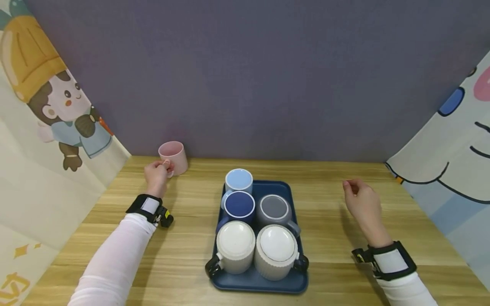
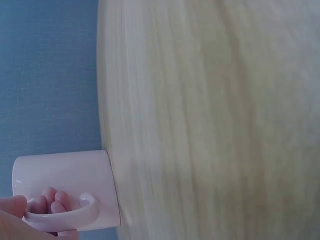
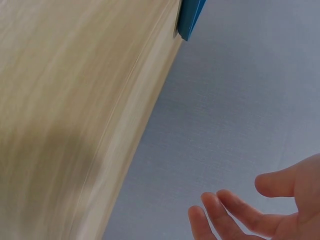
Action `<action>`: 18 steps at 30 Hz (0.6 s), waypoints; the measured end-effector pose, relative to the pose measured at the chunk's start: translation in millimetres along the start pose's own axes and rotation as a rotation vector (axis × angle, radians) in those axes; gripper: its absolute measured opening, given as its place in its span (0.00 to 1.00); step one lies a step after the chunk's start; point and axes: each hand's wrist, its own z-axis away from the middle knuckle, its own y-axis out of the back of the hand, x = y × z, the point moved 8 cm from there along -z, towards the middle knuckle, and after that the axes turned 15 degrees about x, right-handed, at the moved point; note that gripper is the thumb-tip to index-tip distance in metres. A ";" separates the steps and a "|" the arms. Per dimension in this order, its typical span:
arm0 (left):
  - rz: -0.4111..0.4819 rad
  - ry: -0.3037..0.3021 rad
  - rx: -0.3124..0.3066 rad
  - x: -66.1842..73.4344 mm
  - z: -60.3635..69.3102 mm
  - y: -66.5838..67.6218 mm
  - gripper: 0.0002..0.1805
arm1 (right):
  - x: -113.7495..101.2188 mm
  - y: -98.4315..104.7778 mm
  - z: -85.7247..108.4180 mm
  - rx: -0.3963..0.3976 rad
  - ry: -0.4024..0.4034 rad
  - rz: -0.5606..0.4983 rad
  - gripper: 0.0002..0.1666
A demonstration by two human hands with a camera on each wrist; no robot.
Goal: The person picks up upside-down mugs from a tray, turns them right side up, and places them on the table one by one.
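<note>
A pink mug (image 1: 177,159) stands upright at the back left of the table, against the grey backboard. My left hand (image 1: 157,173) grips its handle, with fingers curled through the loop in the left wrist view, where the mug (image 2: 65,175) also shows. My right hand (image 1: 361,202) is held over the right side of the table, fingers loosely bent, nothing in them. The blue tray (image 1: 268,285) lies in the middle with upside-down mugs: a light blue mug (image 1: 239,179), a navy mug (image 1: 239,205), a grey mug (image 1: 274,208) and two ribbed cream mugs (image 1: 235,244) with black handles.
The grey backboard (image 1: 260,85) rises along the table's far edge. Cartoon-printed sheets (image 1: 23,182) hang on the left and right. Wood-grain table (image 1: 321,272) surface surrounds the tray. The cream mugs' black handles (image 1: 301,263) reach out over the tray's sides.
</note>
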 end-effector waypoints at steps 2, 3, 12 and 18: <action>-0.018 -0.004 -0.001 0.1 0.0 0.5 0.08 | 0.3 -0.4 0.4 0.002 -0.001 0.004 0.25; -0.025 -0.007 -0.002 0.2 0.1 0.8 0.09 | 0.2 -0.5 0.5 0.002 -0.001 0.005 0.25; -0.339 -0.251 0.024 9.8 -1.7 7.0 0.15 | -0.2 -2.8 1.6 -0.019 -0.019 0.011 0.26; -0.559 -0.359 0.029 20.1 4.9 8.9 0.23 | -0.3 -3.9 1.9 -0.025 -0.017 0.006 0.25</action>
